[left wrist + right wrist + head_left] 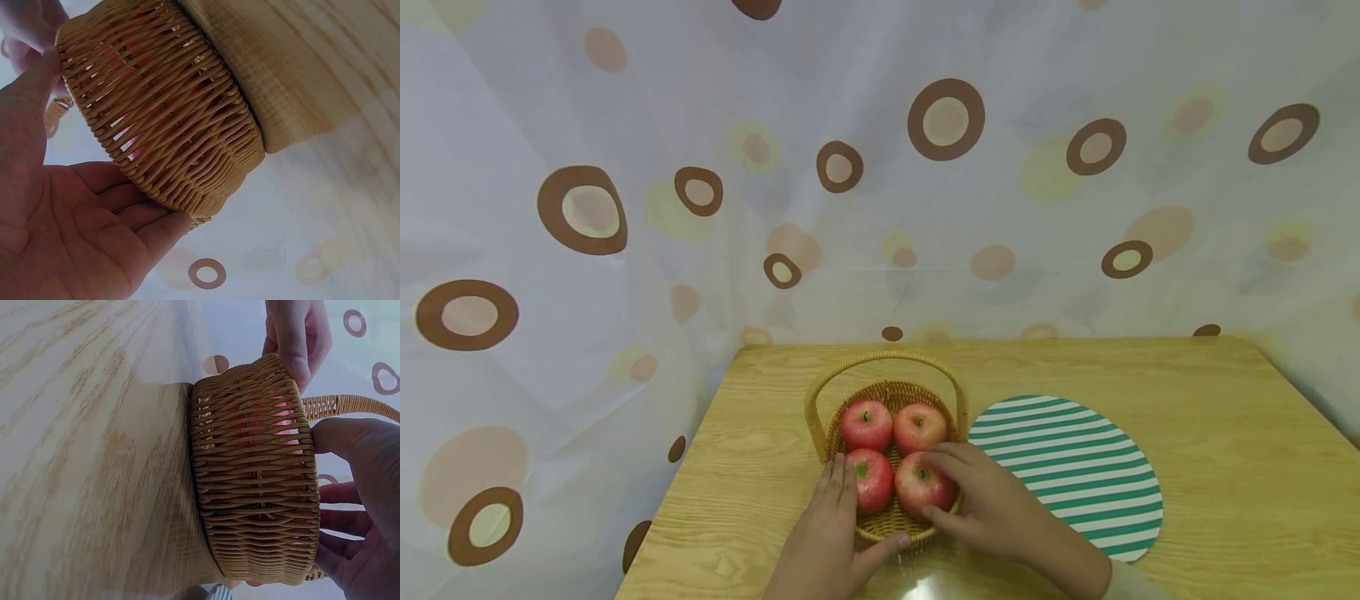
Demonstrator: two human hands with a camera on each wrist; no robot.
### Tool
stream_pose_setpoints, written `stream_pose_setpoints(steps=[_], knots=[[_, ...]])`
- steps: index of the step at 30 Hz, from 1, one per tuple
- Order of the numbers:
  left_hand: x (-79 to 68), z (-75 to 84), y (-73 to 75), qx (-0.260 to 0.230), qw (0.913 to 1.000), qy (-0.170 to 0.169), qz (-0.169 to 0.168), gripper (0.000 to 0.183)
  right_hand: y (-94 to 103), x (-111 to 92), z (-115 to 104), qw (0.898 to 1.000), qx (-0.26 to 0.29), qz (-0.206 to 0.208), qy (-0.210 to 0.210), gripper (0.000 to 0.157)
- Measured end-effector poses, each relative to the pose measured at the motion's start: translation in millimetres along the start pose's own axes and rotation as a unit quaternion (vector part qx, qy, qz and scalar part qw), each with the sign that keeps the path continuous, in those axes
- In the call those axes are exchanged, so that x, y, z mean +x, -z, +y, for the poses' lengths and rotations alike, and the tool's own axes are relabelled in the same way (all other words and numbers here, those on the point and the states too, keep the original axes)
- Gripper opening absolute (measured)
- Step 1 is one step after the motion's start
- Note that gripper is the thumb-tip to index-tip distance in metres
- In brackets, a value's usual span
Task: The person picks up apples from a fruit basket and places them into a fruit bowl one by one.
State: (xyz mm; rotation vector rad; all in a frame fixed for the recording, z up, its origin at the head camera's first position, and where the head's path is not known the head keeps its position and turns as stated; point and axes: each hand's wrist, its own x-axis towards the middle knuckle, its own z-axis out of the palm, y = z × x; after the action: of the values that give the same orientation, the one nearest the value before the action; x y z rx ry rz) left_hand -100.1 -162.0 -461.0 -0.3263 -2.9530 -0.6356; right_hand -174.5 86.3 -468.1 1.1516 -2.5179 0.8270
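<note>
A woven wicker basket (891, 533) with a tall arched handle (887, 357) stands on the table and holds several red apples (867, 425). My left hand (831, 525) rests along the basket's left side, fingers fairly straight at the rim and thumb reaching to the front rim. In the left wrist view, its palm (81, 231) faces the wicker side. My right hand (985, 504) holds the front right apple (922, 483), fingers over its right side and thumb at its front. The right wrist view shows the right thumb (331, 434) at the rim; the basket wall hides most of the apples.
A round placemat (1075, 467) with green and white stripes lies on the wooden table (1232, 467), right of the basket. Behind and to the left hangs a pale sheet (880, 208) printed with brown rings and spots. The table's left edge runs close to the basket.
</note>
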Motion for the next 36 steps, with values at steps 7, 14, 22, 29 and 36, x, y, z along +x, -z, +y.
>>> stream_pose_setpoints(steps=[7,14,22,29,36], knots=[[0.1,-1.6,-2.1,0.001,1.0000,0.000,0.003,0.113,-6.7,7.9,-2.7,1.000,-0.017,0.002,-0.007,0.053],[2.4,-1.7,-2.6,-0.002,1.0000,0.000,0.002,0.111,-11.8,15.5,-2.8,1.000,-0.013,0.005,-0.003,0.054],[2.2,-1.5,-0.8,-0.006,0.9999,0.005,-0.011,0.112,-15.1,18.3,-3.4,1.000,-0.011,0.020,-0.001,0.059],[1.9,-0.9,0.5,-0.013,0.9998,0.007,-0.016,0.113,-12.3,25.9,-9.4,1.000,-0.016,-0.006,-0.012,0.064],[1.8,-0.9,0.5,-0.011,0.9998,0.007,-0.016,0.113,-12.1,28.6,-11.2,0.999,-0.020,-0.024,-0.020,0.062]])
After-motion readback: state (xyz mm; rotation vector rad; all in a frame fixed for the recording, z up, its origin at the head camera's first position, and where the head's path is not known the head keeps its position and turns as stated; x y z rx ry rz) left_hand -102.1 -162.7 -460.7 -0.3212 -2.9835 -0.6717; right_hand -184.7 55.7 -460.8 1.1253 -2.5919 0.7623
